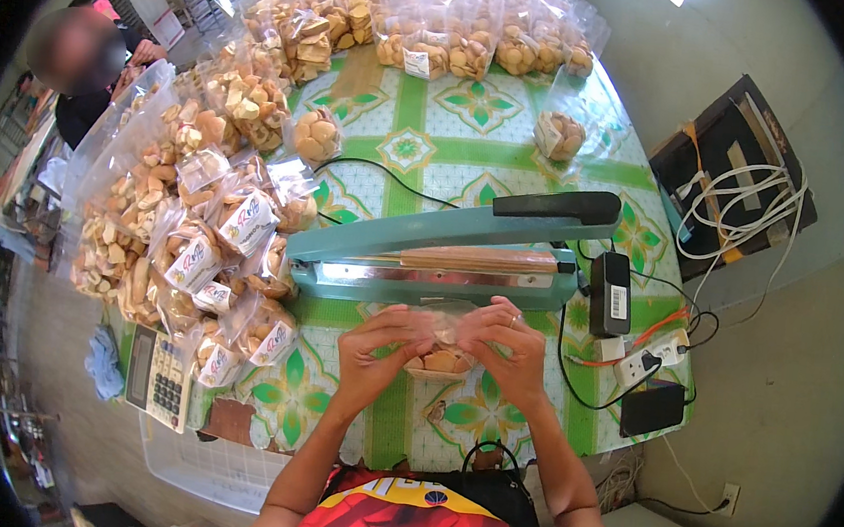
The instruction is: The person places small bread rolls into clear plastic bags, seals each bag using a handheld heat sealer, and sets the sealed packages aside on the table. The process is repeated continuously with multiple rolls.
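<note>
Both hands are at the upper part of a clear plastic bag of brown biscuits [440, 362] at the near side of the table. My left hand [382, 344] pinches the bag's left side, and my right hand [509, 345] pinches its right side, fingers bent inward. Just beyond them stands a teal bag sealer [420, 291]. Its long arm [445, 227] is raised at the right, above the sealing strip. The bag's mouth lies close to the sealer's front edge; whether it touches the strip is hidden by my fingers.
Filled biscuit bags [193, 243] crowd the left side, with more bags [441, 44] at the far end. One bag [560, 135] stands alone at the far right. A calculator [159, 377], a black power adapter [610, 295] and a power strip [652, 360] with cables lie near the edges. Another person [83, 63] is at far left.
</note>
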The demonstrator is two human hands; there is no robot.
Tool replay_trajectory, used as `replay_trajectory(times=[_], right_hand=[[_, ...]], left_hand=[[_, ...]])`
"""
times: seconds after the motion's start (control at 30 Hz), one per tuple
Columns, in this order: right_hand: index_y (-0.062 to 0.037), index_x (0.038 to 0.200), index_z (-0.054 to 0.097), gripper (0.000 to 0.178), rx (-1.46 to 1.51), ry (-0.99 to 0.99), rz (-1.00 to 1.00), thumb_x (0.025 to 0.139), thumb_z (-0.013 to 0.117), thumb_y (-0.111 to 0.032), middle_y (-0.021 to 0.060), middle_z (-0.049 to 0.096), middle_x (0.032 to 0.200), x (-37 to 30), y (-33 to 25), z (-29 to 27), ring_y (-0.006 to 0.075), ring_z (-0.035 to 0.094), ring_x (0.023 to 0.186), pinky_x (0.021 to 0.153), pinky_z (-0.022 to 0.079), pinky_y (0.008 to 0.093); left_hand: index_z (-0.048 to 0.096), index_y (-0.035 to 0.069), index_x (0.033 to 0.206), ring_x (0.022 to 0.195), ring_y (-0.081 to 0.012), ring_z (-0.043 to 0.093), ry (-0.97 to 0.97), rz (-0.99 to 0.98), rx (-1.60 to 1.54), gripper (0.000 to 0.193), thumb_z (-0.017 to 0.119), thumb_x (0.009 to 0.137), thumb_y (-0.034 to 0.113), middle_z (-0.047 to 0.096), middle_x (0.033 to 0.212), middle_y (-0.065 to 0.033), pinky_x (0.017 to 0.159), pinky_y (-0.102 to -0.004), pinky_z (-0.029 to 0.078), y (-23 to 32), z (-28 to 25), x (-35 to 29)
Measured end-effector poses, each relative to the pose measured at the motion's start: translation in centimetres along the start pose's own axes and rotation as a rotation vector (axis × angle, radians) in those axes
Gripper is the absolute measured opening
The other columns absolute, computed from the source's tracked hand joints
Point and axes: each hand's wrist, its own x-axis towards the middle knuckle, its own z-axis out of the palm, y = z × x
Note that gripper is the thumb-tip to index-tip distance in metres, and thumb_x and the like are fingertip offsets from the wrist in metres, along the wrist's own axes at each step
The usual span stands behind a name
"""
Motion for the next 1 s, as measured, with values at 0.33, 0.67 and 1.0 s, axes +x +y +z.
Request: replay_trajectory(times=[0.33, 0.67, 1.0], right_hand=[[-0.0034, 0.084, 0.066, 0.017, -0.104, 0.001, 0.153, 0.073, 0.078, -0.007, 0.0128, 0.061, 0.124, -1.5, -2.2, -0.9, 0.0296, 0.055, 0.117, 0.100, 0.041, 0.0407], [-0.0020, 0.085, 0.066, 0.010, 0.027, 0.184, 0.222, 0.078, 0.073, -0.005, 0.0145, 0.060, 0.126, -3.1, -1.2, 1.5, 0.0281, 0.056, 0.113, 0.096, 0.043, 0.0383], [-0.0033, 0.082, 0.069, 0.008, -0.075, 0.108, 0.024, 0.076, 0.075, -0.005, 0.0069, 0.067, 0.090, -0.5, -0.1, -0.1, 0.0250, 0.059, 0.098, 0.092, 0.043, 0.0373]], left_hand=[[0.076, 0.005, 0.097, 0.114, -0.0230, 0.060, -0.085, -0.108, -0.062, 0.022, 0.077, 0.076, 0.004, 0.066, 0.119, -0.0121, 0.097, -0.0348, 0.044, 0.3, -0.8, 0.0], [0.075, 0.005, 0.100, 0.111, -0.0207, 0.060, -0.032, -0.167, -0.222, 0.021, 0.074, 0.079, 0.002, 0.067, 0.112, -0.0084, 0.094, -0.0309, 0.046, 0.0, 0.5, -0.3], [0.075, 0.004, 0.098, 0.107, -0.0187, 0.061, -0.016, -0.157, -0.182, 0.019, 0.074, 0.079, 0.002, 0.068, 0.111, -0.0089, 0.092, -0.0314, 0.047, -0.5, 0.0, 0.7]])
